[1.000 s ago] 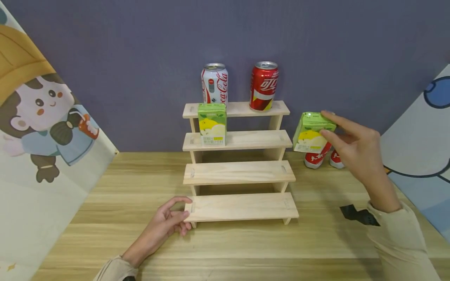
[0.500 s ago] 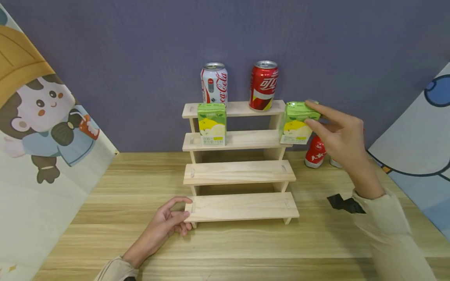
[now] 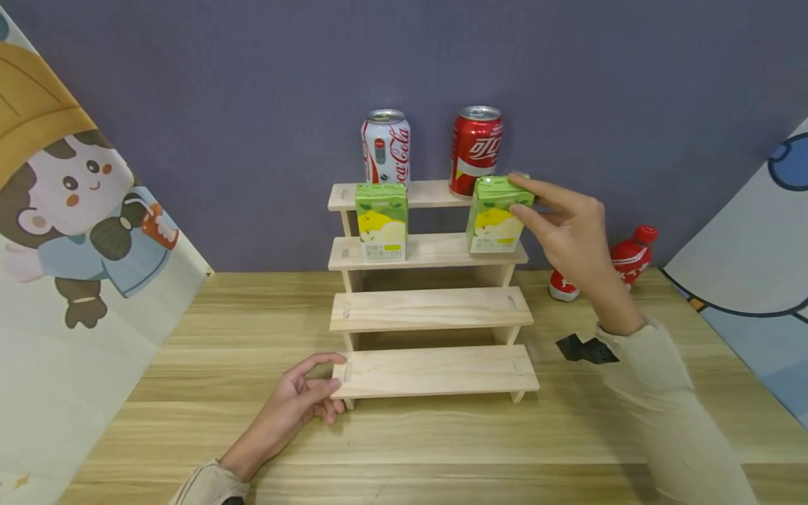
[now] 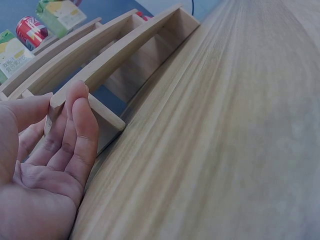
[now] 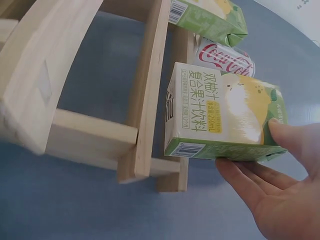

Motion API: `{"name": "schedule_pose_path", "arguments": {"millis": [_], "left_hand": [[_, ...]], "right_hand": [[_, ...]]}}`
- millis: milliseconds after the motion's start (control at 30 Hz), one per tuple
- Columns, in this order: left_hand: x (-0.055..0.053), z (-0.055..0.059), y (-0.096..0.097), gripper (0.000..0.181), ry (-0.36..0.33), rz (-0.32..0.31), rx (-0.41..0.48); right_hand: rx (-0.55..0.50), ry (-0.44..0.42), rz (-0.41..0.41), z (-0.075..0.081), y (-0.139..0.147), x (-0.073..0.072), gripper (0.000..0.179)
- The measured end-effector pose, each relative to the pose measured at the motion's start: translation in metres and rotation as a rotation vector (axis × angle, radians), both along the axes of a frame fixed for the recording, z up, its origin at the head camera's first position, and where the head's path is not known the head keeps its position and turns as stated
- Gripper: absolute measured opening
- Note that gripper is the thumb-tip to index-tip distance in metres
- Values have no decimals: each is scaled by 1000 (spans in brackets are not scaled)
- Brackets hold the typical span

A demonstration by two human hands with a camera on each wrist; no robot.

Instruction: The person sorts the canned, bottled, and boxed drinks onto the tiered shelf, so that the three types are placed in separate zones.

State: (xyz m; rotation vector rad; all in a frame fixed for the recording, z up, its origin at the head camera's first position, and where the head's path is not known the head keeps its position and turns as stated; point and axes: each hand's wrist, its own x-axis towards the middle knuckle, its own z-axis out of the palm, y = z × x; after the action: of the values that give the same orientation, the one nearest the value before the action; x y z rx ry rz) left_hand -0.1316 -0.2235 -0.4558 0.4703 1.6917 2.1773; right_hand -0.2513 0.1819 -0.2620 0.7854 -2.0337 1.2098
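My right hand (image 3: 571,235) pinches a green and yellow juice box (image 3: 496,219) between thumb and fingers. It is upright over the right end of the second-highest step of a four-tier wooden display stand (image 3: 435,372); I cannot tell whether it touches the board. In the right wrist view the thumb presses the front of this juice box (image 5: 220,110), fingers behind. A matching juice box (image 3: 381,224) stands on the same step at the left. My left hand (image 3: 297,393) grips the left end of the lowest step, seen closely in the left wrist view with the hand (image 4: 55,155) around the board's corner.
On the top step stand a white Coca-Cola can (image 3: 386,151) and a red cola can (image 3: 477,147), each partly behind a juice box. Red bottles (image 3: 634,252) are on the wooden table (image 3: 410,449), right of the stand, partly hidden by my right arm. A dark wall (image 3: 252,140) rises behind.
My right hand has carried the juice box leftward and slightly up, from beside the stand to over its second-highest step. My left hand has kept its grip in place.
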Motion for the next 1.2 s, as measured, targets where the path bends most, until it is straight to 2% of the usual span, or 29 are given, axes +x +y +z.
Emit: {"name": "schedule_pose_path", "arguments": {"millis": [367, 600, 900, 1067, 1200], "left_hand": [[1, 1, -1, 43, 5, -3, 6], [2, 1, -1, 43, -3, -9, 9], [0, 0, 0, 43, 0, -16, 20], [0, 0, 0, 43, 6, -27, 23], [-1, 0, 0, 42, 15, -31, 24]], "right_hand": [[-44, -46, 59, -4, -21, -9, 40], [-42, -74, 56, -6, -26, -13, 39], [-10, -150, -6, -11, -26, -18, 40], [-20, -174, 8, -18, -29, -15, 46], [-32, -177, 10, -14, -35, -2, 51]]}}
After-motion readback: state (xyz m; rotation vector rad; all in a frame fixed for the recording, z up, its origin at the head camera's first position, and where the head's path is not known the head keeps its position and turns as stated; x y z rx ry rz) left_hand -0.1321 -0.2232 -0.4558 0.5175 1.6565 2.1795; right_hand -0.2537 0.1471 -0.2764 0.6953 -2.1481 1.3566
